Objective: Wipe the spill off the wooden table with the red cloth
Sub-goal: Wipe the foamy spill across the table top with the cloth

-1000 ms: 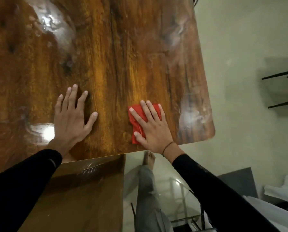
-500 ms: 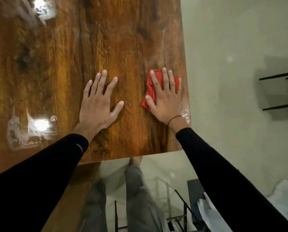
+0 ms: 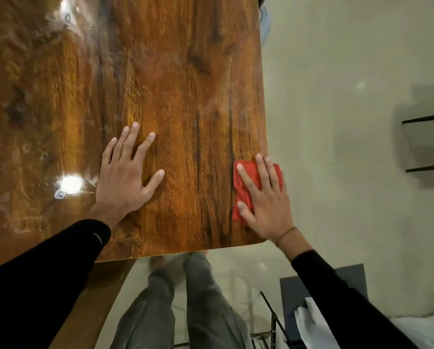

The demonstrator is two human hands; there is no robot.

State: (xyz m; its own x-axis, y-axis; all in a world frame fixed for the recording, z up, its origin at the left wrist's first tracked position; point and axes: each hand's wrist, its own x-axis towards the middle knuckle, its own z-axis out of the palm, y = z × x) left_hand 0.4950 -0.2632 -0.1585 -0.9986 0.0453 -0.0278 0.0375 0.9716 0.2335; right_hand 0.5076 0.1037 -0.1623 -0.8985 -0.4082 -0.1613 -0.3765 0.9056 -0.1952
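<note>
The glossy wooden table [image 3: 175, 71] fills the upper left of the head view. My right hand [image 3: 266, 200] lies flat on the red cloth [image 3: 243, 190] at the table's right edge near the front corner; part of the cloth hangs past the edge. My left hand [image 3: 127, 175] rests palm down on bare wood, fingers spread, to the left of the cloth. Wet patches with small droplets [image 3: 59, 195] glisten left of my left hand, and more wet shine [image 3: 67, 18] shows at the far left.
The table's right edge [image 3: 263, 109] and front edge [image 3: 185, 250] border pale floor. My legs [image 3: 180, 303] stand below the front edge. A dark metal frame [image 3: 271, 321] and white fabric [image 3: 311, 323] lie at lower right. Black shelf bars [image 3: 425, 142] stick out at right.
My right hand has slid the red cloth toward me and to the right, so that it now overhangs the table's right edge. My left hand stays flat on the wood.
</note>
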